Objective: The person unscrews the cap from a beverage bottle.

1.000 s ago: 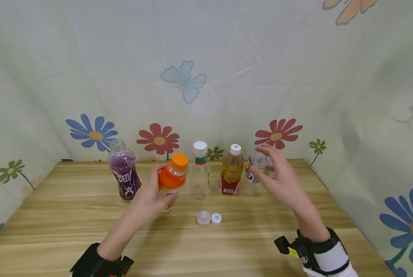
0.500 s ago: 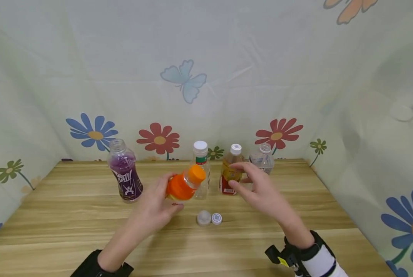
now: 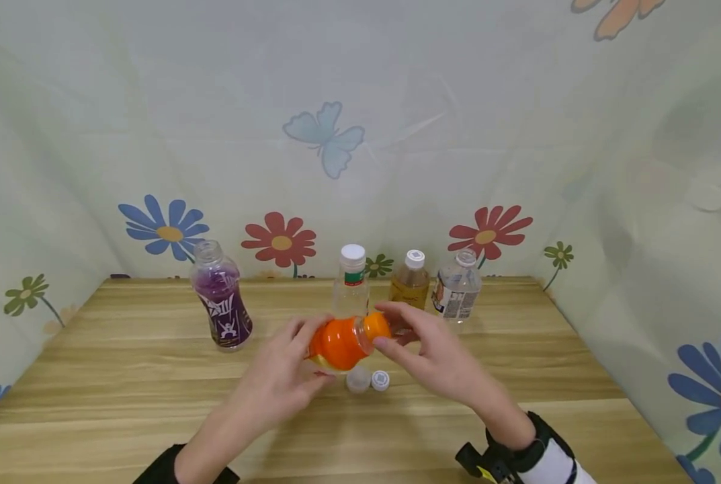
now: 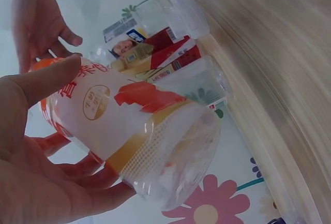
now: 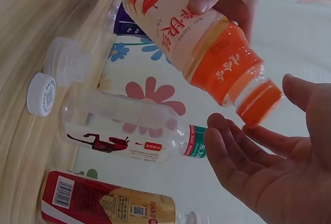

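Observation:
My left hand [image 3: 281, 376] grips an orange-and-white drink bottle [image 4: 129, 110] round its body, thumb on one side and fingers on the other. The bottle is raised off the table and tilted, its orange cap [image 5: 261, 104] pointing to the right. At that cap is my right hand [image 3: 435, 349], thumb and fingers spread on either side of it. In the right wrist view the thumb stands apart from the cap, and the fingertips [image 5: 220, 125] lie close beneath it. Under the bottle, a translucent cap [image 3: 358, 380] and a white cap [image 3: 380, 380] lie on the table.
A purple uncapped bottle [image 3: 224, 306] stands at the left of the wooden table [image 3: 124, 383]. Behind my hands are a clear bottle with a white cap [image 3: 353, 253], an amber bottle [image 3: 410, 286] with a red-and-yellow label, and a clear uncapped bottle [image 3: 459, 289].
My left hand has lifted the orange-and-white bottle, moved it right and tipped it over. My right hand has come left from the clear uncapped bottle to the orange cap.

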{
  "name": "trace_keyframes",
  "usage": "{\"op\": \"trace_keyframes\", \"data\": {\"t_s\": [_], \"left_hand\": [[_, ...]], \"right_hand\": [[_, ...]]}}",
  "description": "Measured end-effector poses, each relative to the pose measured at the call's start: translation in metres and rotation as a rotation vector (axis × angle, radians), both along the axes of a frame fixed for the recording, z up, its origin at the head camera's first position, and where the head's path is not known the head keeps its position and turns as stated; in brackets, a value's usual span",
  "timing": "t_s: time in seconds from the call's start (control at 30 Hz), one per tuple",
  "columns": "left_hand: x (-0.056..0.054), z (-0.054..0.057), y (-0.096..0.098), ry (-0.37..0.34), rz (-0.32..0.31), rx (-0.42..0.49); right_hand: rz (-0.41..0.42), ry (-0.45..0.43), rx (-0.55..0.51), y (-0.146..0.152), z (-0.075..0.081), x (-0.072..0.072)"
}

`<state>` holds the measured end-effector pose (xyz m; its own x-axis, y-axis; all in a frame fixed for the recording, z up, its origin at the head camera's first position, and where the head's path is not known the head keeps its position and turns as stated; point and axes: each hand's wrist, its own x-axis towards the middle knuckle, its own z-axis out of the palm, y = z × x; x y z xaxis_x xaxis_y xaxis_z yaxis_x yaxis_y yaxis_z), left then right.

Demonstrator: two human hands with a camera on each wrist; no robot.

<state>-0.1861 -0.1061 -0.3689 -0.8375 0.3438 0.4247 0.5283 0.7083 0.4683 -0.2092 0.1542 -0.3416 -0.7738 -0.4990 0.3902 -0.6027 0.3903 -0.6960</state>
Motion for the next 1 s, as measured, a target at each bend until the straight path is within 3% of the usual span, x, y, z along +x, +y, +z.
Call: {"op": "trace_keyframes", "data": {"t_s": [0.27,0.47,0.73,1.0], "left_hand": [[0.0034,0.0000,0.0034,0.043,-0.024,-0.038],[0.0020,0.0003,0.0022,0.046,-0.010,-0.058],[0.0010,0.0028,0.0021,0.008,0.012,-0.026],[-0.0045,-0.0034,-0.0021,0.040,0.042,-0.045]], "right_hand": [[-0.033,-0.043,0.034,-0.0031,-0.0034,0.0026],[-0.094,-0.066,0.002,-0.0056,-0.0043,0.0017],[-0.160,-0.034,-0.049,-0.0070,-0.0058,0.0019],[-0.188,-0.006,-0.101,-0.0090,-0.0101,0.0005]]}}
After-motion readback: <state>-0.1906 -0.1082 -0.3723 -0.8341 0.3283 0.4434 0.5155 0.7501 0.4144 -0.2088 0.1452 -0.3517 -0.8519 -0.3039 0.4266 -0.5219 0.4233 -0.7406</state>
